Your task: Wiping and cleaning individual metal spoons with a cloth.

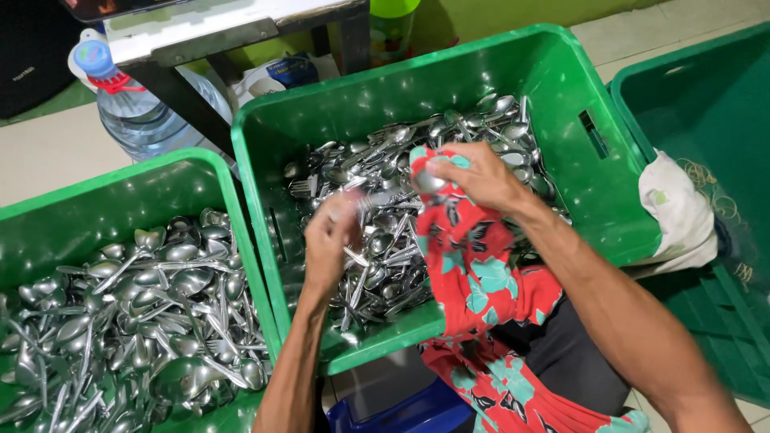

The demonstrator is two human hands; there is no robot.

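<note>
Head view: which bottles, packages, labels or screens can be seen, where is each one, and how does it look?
Water bottle: top left, under the table; clear, blue cap, red ring.
White package: behind the middle green crate; blue label.
Green container: top centre; printed label.
Dark screen: top left, on the table.

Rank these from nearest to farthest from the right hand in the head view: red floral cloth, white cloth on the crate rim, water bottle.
1. Red floral cloth: in the right hand grip.
2. White cloth: to the right, on the middle green crate rim.
3. Water bottle: far upper left, on the floor.
</note>
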